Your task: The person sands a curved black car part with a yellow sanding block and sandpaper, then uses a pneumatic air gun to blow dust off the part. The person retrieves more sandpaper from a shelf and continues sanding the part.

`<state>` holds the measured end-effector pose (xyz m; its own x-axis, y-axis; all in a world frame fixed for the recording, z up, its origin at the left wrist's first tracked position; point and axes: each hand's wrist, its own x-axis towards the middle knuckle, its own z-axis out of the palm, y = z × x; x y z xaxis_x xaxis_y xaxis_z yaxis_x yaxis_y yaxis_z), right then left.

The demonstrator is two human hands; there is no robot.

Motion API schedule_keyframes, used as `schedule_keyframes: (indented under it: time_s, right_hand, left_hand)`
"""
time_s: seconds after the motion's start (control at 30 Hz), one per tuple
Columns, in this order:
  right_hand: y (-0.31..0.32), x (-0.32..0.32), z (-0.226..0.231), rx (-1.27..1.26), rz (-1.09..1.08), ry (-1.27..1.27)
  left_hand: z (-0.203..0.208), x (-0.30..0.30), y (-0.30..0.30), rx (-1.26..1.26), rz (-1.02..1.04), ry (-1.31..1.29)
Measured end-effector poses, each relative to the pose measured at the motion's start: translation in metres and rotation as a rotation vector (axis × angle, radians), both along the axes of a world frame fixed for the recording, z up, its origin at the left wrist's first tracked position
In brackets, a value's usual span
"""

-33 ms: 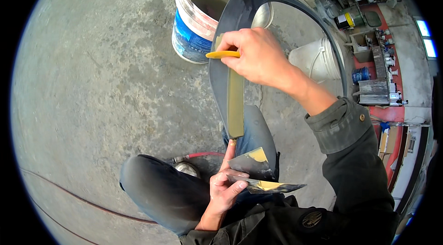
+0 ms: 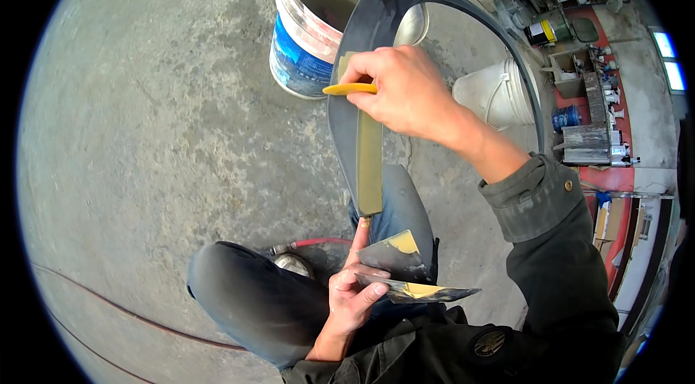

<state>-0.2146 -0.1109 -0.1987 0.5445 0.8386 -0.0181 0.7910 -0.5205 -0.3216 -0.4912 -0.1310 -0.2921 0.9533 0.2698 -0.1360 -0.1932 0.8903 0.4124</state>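
A dark grey curved panel, arch-shaped like a wheel-arch trim (image 2: 344,138), rises from near my knee toward the far bucket. Along its wide leg runs an olive-yellow band of filler (image 2: 370,167). My right hand (image 2: 411,91) pinches a yellow spreader (image 2: 339,88) over the upper part of that band; the fingers hide the spreader's far end. Lower down, my left hand (image 2: 346,301) grips two thin mixing plates, an upper plate (image 2: 394,259) and a lower plate (image 2: 441,293), both smeared with yellow paste. Its index finger points up to the panel's bottom end.
Behind the panel stands an open white-and-blue bucket (image 2: 298,58) with murky liquid inside. A white pail (image 2: 499,91) is to its right. A red hose (image 2: 322,241) lies beside my shoe, and a brown hose (image 2: 137,319) crosses the concrete floor. Cluttered shelves (image 2: 594,116) line the right.
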Motion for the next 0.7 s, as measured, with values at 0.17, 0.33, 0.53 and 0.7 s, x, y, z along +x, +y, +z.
schedule_keyframes:
  time_s: [0.17,0.33,0.53,0.7]
  right_hand:
    - [-0.010,-0.018,0.001,0.055,0.130,-0.042]
    - [-0.018,-0.040,0.007,0.038,0.175,-0.014]
    - [-0.031,-0.070,0.010,0.003,0.161,0.078]
    - [-0.044,-0.078,0.010,-0.001,0.108,0.276]
  left_hand:
    - [-0.002,-0.003,-0.001,-0.013,-0.047,0.024]
    - [-0.001,-0.003,0.000,-0.097,-0.024,0.015]
    - [-0.003,-0.006,-0.002,-0.150,-0.031,0.033]
    - [-0.005,-0.006,-0.003,-0.108,0.008,0.049]
